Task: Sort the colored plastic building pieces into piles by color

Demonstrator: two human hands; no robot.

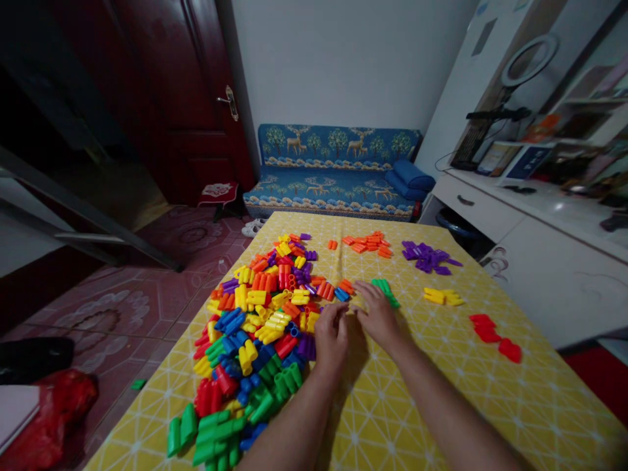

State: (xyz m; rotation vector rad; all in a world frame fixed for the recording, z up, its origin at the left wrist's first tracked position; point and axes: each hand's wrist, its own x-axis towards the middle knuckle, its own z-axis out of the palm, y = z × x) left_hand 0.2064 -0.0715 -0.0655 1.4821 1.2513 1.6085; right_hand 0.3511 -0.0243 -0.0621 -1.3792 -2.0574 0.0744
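Observation:
A large mixed heap of plastic pieces [265, 297] in red, yellow, blue, green, orange and purple covers the left side of the table. My left hand [332, 333] rests at the heap's right edge, fingers curled; what they hold, if anything, is hidden. My right hand [377, 314] reaches in with its fingers spread, beside an orange piece [346, 286] and a blue piece [341, 294]. Just right of it lie green pieces [387, 292]. Farther off are separate groups of orange [367, 243], purple [428, 257], yellow [442, 297] and red pieces [494, 337].
The table wears a yellow patterned cloth [417, 405]. Behind it stands a blue sofa [328, 183]. A white cabinet [520, 261] is on the right, a dark red door [181, 98] at the back left. One green piece [138, 384] lies on the floor.

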